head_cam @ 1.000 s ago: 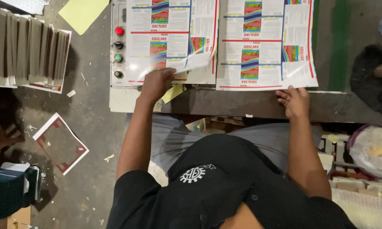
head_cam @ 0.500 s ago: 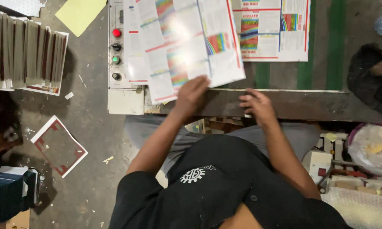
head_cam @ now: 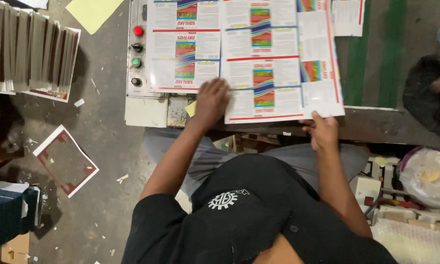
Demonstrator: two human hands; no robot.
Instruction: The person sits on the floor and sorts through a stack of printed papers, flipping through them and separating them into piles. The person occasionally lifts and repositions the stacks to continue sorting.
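Printed glossy label sheet [head_cam: 273, 88] lies just ahead of both hands, long axis left-right; left hand [head_cam: 211, 102] flat on near-left edge, right hand [head_cam: 322, 131] pinching near-right corner.

Printed label sheet [head_cam: 278, 63] — white panels, red borders, rainbow stripes — lies on the machine table [head_cam: 386, 124]; a second sheet [head_cam: 183, 46] just left, overlapped; red-framed sheet [head_cam: 65, 160] on the floor below-left.

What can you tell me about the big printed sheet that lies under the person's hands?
The printed sheet is a large, thin paper, white, with repeated label panels in red frames and rainbow-coloured bands. It lies flat on the machine table, beside a grey control panel with round buttons. Its near right corner juts slightly over the table's edge. The left hand presses on its near edge, and the right hand holds that corner.
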